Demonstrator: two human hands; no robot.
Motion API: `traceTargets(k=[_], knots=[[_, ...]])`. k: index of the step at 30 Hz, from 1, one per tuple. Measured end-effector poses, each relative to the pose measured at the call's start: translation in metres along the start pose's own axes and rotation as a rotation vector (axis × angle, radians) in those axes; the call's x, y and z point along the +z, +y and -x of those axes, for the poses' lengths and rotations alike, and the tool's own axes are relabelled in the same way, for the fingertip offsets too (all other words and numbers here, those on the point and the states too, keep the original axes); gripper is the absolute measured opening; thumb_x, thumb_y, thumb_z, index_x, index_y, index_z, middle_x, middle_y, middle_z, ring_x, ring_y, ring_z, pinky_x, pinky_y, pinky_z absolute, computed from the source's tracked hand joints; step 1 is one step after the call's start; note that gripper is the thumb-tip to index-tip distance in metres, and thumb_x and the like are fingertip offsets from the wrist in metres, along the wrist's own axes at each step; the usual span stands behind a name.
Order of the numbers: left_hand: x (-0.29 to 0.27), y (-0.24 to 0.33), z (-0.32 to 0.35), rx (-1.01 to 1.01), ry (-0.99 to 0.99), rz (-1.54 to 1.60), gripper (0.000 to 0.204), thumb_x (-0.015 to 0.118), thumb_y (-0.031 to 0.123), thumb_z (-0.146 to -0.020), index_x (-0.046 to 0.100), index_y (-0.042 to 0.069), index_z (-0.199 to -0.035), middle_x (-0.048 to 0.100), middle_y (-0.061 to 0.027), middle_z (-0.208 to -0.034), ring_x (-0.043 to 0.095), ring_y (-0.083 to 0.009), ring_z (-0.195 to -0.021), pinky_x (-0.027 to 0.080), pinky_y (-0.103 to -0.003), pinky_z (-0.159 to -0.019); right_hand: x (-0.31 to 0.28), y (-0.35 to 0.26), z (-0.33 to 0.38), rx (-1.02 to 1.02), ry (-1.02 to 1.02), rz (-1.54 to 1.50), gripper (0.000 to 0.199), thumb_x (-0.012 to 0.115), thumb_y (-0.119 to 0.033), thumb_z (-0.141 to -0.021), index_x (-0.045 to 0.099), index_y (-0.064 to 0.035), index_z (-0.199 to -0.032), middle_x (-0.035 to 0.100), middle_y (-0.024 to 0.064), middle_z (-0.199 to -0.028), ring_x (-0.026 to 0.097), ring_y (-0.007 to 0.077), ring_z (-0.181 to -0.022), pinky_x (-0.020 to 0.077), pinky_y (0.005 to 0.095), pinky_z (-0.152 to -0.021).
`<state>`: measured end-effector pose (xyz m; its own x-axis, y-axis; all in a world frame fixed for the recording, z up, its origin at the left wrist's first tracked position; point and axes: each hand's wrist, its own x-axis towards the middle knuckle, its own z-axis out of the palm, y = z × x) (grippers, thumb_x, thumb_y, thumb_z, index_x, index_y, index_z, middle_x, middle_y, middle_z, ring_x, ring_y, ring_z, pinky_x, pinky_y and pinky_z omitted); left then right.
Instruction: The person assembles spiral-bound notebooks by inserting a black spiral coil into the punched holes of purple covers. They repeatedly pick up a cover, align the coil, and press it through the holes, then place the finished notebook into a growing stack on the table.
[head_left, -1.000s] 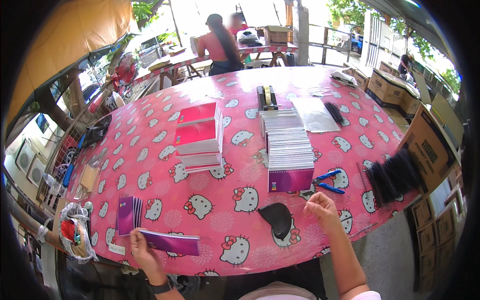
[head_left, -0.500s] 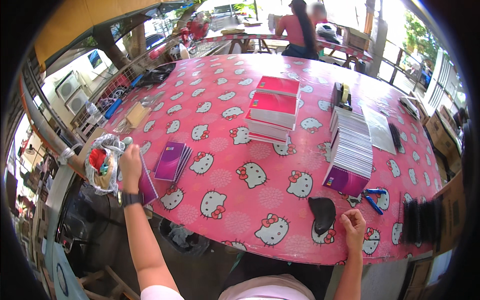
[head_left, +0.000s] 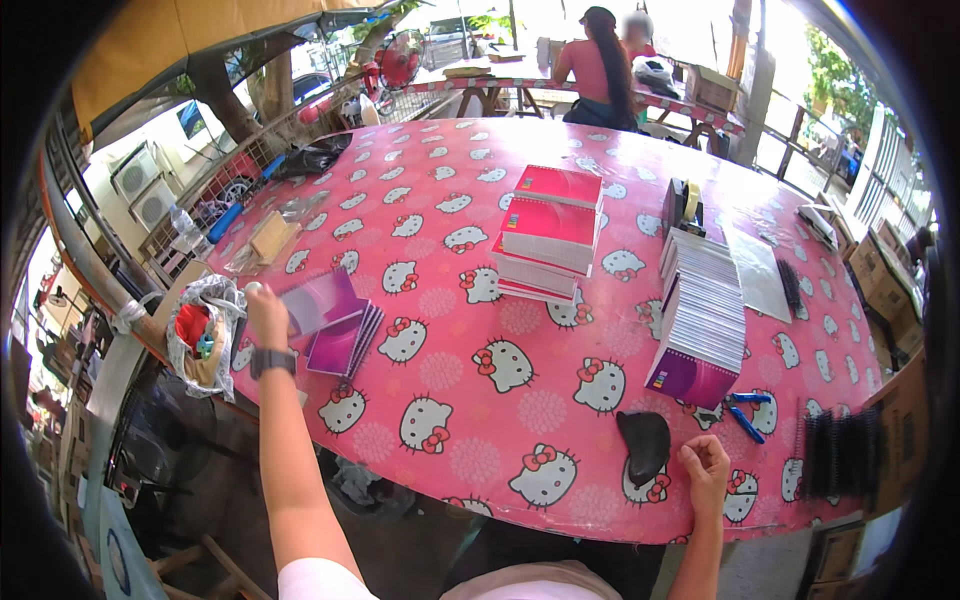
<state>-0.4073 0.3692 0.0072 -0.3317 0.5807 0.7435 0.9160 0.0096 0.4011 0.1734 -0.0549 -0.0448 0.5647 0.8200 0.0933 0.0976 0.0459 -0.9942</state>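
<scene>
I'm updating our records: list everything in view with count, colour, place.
held notebook: one, purple, left
notebook pile: several, purple, left
red notebooks: several, red, table centre
notebook row: many, purple front, right
tape dispenser: one, black, behind row
sheet: one, white, right of row
wiry bundles: several, black, right
pliers: one, blue handles, near row
curved piece: one, black, near edge
blocky item: one, tan, left
crumpled bag: one, black, far left
bagged bin: one, clear plastic, left edge
fan: one, red, background
cartons: several, brown, right
people: two, reddish tops, far table
tablecloth: one, patterned pink, under notebooks
left hand: one, dark wristband, on held notebook
right hand: one, bare, beside curved piece
</scene>
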Motion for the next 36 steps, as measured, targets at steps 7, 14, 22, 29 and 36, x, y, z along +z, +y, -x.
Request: traceTargets(k=[7,14,22,29,36], knots=[[-0.042,0.037,0.081,-0.05,-0.384,-0.026,0.028,0.068,0.028,-0.082,0.06,0.004,-0.091,0.059,-0.0181,-0.112,0.054,-0.0362,-0.11,0.045,-0.045,-0.084,-0.007,0.002,0.001,-0.006,0.012,0.049,0.007,0.064,-0.003,-0.087,0.057,-0.0018,-0.087,0.059,-0.0016,-0.077,0.053,0.0035,-0.071,0.0413,0.0187,-0.065],[-0.067,0.108,0.097,0.367,-0.823,-0.32,0.097,0.086,0.043,-0.053,0.042,0.018,-0.136,0.033,-0.0139,-0.148,0.035,-0.0428,-0.131,0.034,-0.055,-0.105,-0.002,0.003,0.002,-0.027,0.028,0.1,0.005,0.064,-0.002,-0.086,0.058,-0.0008,-0.086,0.059,-0.002,-0.075,0.052,0.0031,-0.069,0.0405,0.0187,-0.062],[-0.065,0.115,0.074,0.326,-0.979,-0.342,0.12,0.088,0.043,-0.048,0.025,0.021,-0.147,0.025,-0.0135,-0.152,0.029,-0.0399,-0.136,0.031,-0.053,-0.109,0.0,0.0,0.004,-0.051,0.032,0.139,0.006,0.065,-0.002,-0.084,0.059,-0.0006,-0.085,0.059,-0.0024,-0.072,0.051,0.0029,-0.065,0.04,0.0192,-0.059],[-0.02,0.079,0.066,0.166,-1.038,-0.114,0.133,0.09,0.039,-0.045,0.012,0.012,-0.15,0.035,-0.0255,-0.142,0.034,-0.0394,-0.132,0.032,-0.044,-0.11,0.0,0.0,0.005,-0.029,0.039,0.192,0.007,0.068,-0.003,-0.083,0.061,-0.001,-0.085,0.061,-0.0004,-0.071,0.055,0.0031,-0.067,0.0413,0.0203,-0.057],[-0.031,0.079,0.076,0.332,-0.798,-0.148,0.136,0.091,0.04,-0.046,0.006,0.022,-0.15,0.027,-0.0225,-0.148,0.03,-0.0402,-0.135,0.027,-0.048,-0.111,-0.002,-0.008,0.0,-0.17,0.056,0.299,0.009,0.067,-0.002,-0.081,0.064,-0.0023,-0.089,0.066,0.0048,-0.083,0.059,0.0118,-0.075,0.046,0.0256,-0.062]])
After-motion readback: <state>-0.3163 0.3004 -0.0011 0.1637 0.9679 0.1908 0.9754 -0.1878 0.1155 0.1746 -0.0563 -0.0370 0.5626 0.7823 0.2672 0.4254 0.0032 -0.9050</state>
